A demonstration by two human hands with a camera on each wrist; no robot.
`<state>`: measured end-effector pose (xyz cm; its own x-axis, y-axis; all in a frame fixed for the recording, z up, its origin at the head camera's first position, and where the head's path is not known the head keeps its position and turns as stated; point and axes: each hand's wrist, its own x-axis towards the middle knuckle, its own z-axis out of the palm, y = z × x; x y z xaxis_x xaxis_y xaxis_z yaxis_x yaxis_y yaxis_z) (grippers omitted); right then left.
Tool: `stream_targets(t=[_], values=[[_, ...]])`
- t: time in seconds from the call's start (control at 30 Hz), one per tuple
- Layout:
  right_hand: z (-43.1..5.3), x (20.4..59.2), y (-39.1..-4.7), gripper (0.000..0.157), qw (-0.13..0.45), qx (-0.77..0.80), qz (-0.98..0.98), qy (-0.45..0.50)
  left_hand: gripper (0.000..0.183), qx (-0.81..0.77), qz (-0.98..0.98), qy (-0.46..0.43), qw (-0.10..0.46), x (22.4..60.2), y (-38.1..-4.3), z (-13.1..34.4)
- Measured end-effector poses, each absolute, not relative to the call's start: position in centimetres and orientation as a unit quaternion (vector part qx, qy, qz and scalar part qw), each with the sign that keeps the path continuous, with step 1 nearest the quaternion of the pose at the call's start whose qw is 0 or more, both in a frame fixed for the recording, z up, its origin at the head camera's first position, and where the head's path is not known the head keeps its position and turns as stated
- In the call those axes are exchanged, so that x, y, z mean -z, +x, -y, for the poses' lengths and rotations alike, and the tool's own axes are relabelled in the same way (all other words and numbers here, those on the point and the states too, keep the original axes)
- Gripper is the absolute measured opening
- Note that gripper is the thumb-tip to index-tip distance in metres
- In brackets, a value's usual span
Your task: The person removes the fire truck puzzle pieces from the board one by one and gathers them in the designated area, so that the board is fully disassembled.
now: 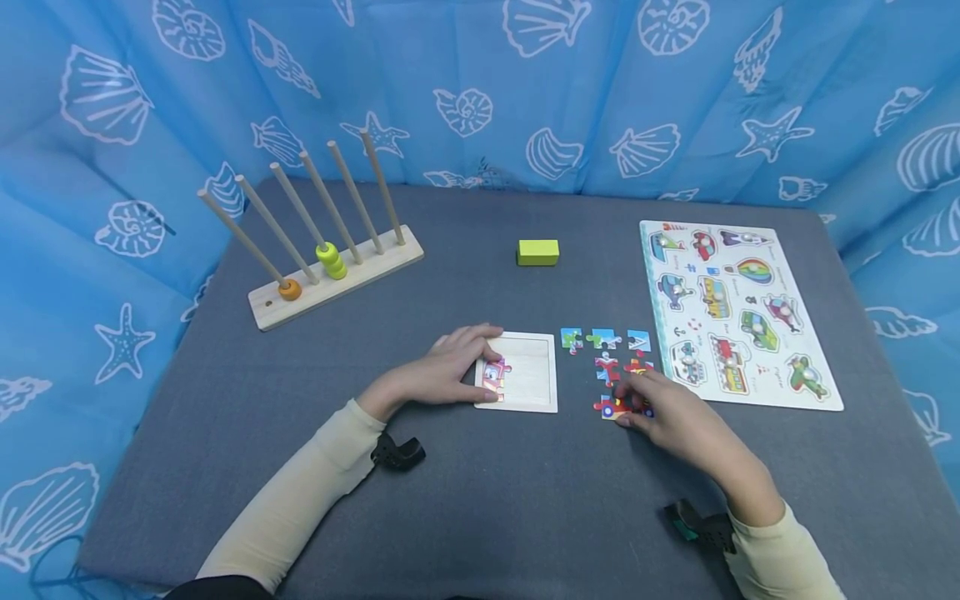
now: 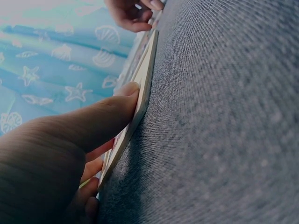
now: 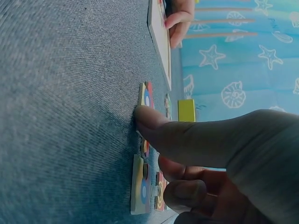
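My left hand point(image 1: 457, 367) grips a shallow wooden puzzle tray point(image 1: 555, 375) at its left side, with the thumb on the near edge and fingers by the far edge. Inside the tray, along its left wall, lies a pink-patterned jigsaw section point(image 1: 492, 377). To the tray's right, my right hand point(image 1: 678, 417) pinches a jigsaw piece with a blue wheel point(image 1: 609, 407) low over the table; its thumb touches that piece's edge in the right wrist view. Another wheel piece point(image 3: 141, 186) lies beside the hand, partly covered in the head view.
Loose jigsaw pieces point(image 1: 603, 338) lie between the tray and a white picture board point(image 1: 765, 333) at the right. Behind them sits a lime-green block point(image 1: 537, 252). A wooden peg stand point(image 1: 337, 283) with orange and green beads stands at the back left. A blue shell-patterned curtain point(image 1: 465, 75) borders the table.
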<state>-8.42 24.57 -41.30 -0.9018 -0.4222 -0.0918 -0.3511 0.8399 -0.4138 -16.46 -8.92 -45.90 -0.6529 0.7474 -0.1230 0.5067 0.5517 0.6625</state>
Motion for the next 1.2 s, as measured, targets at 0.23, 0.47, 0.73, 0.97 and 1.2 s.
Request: stream_targets(t=[0.23, 0.47, 0.73, 0.97, 1.2], values=[[-25.0, 40.5, -8.9, 0.022, 0.065, 0.222, -0.95, -0.212, 0.046, -0.303, -0.857, 0.369, 0.194, 45.8, -16.4, 8.9], [-24.8, 38.9, -9.6, 0.018, -0.023, 0.248, -0.942, -0.227, 0.05, -0.305, -0.86, 0.361, 0.193, 46.0, -16.5, 8.9], [-21.0, 39.2, -10.3, 0.014, 0.017, 0.255, -0.937, -0.236, 0.056, -0.309, -0.862, 0.355, 0.19, 46.1, -16.5, 8.8], [-16.3, 40.5, -11.9, 0.018, 0.086, 0.242, -0.935, -0.244, 0.061, -0.317, -0.861, 0.348, 0.191, 46.1, -16.5, 8.7], [-13.0, 42.2, -13.3, 0.031, 0.107, 0.239, -0.928, -0.266, 0.071, -0.323, -0.857, 0.356, 0.184, 46.2, -16.6, 8.8]])
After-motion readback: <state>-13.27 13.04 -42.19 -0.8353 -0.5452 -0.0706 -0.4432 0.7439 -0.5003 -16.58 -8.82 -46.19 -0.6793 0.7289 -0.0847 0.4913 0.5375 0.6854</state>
